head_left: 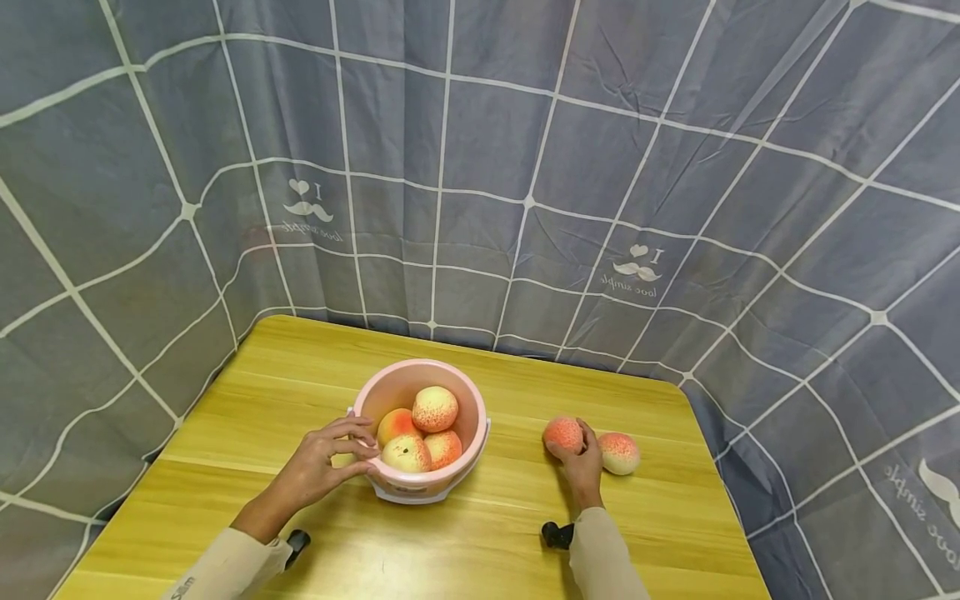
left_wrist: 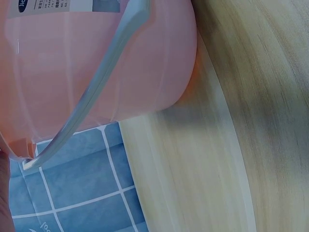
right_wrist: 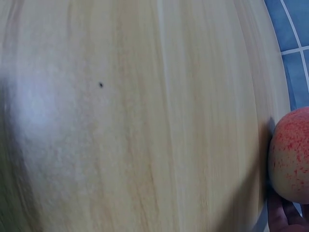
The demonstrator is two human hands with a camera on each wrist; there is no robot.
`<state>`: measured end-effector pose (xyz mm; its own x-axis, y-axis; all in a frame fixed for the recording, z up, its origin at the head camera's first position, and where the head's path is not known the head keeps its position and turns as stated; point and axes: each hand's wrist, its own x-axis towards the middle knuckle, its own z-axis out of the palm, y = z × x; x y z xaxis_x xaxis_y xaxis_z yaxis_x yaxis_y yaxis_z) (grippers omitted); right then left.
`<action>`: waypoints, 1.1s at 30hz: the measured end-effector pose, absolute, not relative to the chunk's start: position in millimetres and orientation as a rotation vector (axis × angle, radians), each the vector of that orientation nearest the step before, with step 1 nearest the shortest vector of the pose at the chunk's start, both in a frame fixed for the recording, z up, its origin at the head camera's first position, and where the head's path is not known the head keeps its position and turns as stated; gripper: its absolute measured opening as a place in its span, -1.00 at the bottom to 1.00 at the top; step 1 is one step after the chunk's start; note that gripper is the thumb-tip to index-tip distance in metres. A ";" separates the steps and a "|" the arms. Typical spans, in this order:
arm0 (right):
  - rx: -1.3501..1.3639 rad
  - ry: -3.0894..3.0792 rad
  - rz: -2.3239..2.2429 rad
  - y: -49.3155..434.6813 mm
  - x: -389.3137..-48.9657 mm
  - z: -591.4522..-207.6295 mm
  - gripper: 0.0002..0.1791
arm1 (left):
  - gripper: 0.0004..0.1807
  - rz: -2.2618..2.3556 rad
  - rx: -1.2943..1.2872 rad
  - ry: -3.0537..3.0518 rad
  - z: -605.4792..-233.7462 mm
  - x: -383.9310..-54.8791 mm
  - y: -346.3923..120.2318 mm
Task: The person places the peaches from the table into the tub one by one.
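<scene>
A pink bucket [head_left: 388,390] stands on the table, left of the middle, with several peaches [head_left: 435,408] inside. My left hand [head_left: 324,462] holds its left rim, fingers over the edge and thumb outside. In the left wrist view, the bucket's pink wall [left_wrist: 145,72] and pale handle [left_wrist: 91,92] fill the upper left. To the right of the bucket, my right hand [head_left: 585,473] grips a reddish peach [head_left: 562,434] between thumb and fingers. Part of that peach [right_wrist: 293,159] shows at the right edge of the right wrist view. Beside the hand, another peach [head_left: 619,453] lies on the table.
The yellow wood-grain table [head_left: 510,542] runs back to a grey-blue curtain [head_left: 487,225] with white grid lines, which also hangs along both sides. Black wrist-worn pieces [head_left: 557,535] sit at both cuffs.
</scene>
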<state>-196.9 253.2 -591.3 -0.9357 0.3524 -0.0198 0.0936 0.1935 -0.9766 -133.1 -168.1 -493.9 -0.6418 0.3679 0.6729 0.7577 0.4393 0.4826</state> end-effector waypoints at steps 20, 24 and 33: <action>-0.317 -2.412 1.810 241.4 -191.3 -589.5 -0.19 | -0.67 -1.122 -0.947 -2.231 -498.9 -133.5 -168.6; -0.273 -2.426 1.832 237.8 -190.2 -588.5 -0.19 | -0.67 -1.113 -0.939 -2.234 -498.8 -133.2 -168.7; -0.207 -2.459 1.820 227.9 -187.5 -583.0 -0.23 | -0.68 -1.091 -0.930 -2.247 -497.2 -132.9 -168.3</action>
<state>-187.5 227.9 -583.0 -0.9880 0.1531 -0.0194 0.0632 0.2872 -0.9558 -132.9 -168.3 -497.2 -0.6590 0.3679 0.6561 0.7431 0.4538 0.4919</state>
